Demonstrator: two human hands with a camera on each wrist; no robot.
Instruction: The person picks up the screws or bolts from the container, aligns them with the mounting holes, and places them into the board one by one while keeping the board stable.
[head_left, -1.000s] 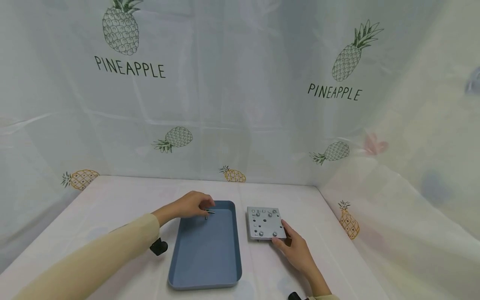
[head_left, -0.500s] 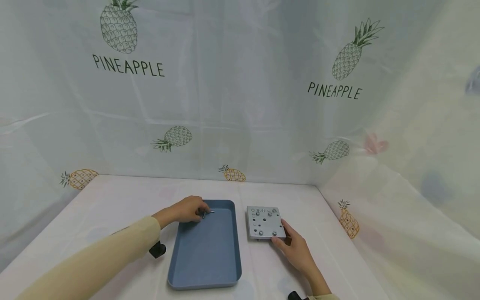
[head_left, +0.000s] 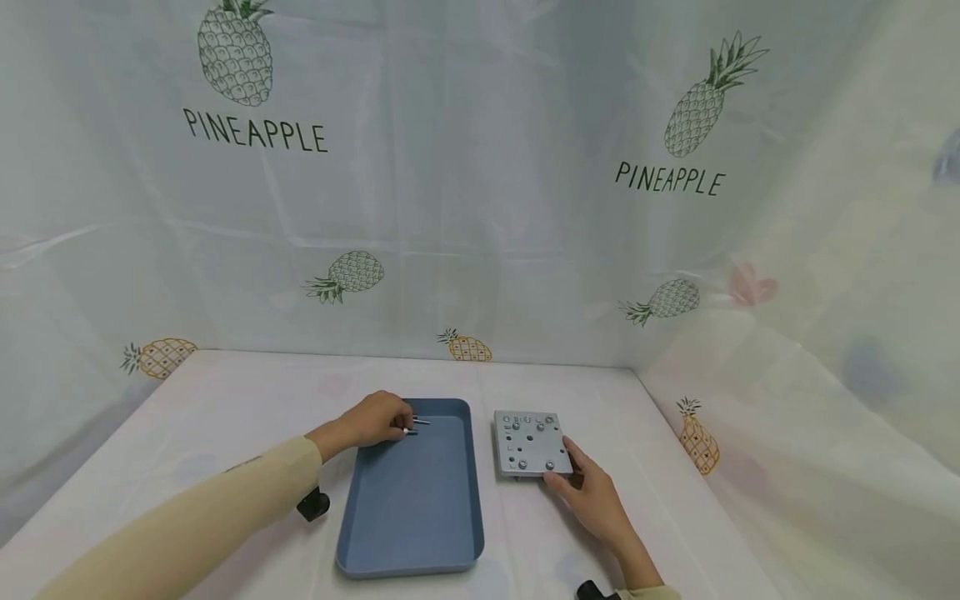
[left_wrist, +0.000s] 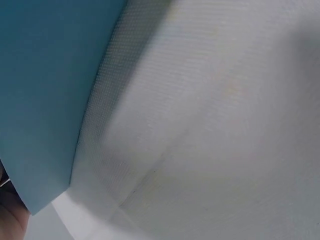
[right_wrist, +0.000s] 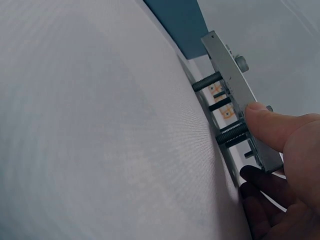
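A blue tray (head_left: 411, 508) lies on the white-covered table, with its outer wall (left_wrist: 45, 100) filling the left wrist view. At the tray's far left corner my left hand (head_left: 372, 421) pinches a small metal bolt (head_left: 410, 431) in curled fingertips. A second small bolt (head_left: 421, 421) lies just beyond it in the tray. To the right of the tray lies a grey metal plate (head_left: 528, 443) with several screws in it. My right hand (head_left: 591, 493) grips the plate's near right corner. The thumb (right_wrist: 270, 125) lies on top of the plate (right_wrist: 235, 85), which stands off the cloth on threaded bolts (right_wrist: 207, 81).
A pineapple-printed curtain (head_left: 480, 192) closes in the table at the back and on the right. A black wrist mount (head_left: 312, 503) hangs under my left forearm, close to the tray's left side. White cloth (head_left: 247, 400) stretches to the left of the tray.
My left hand has drawn back a little to the left, down to the tray's far left corner, with the bolt at its fingertips. The right hand and the plate have stayed put.
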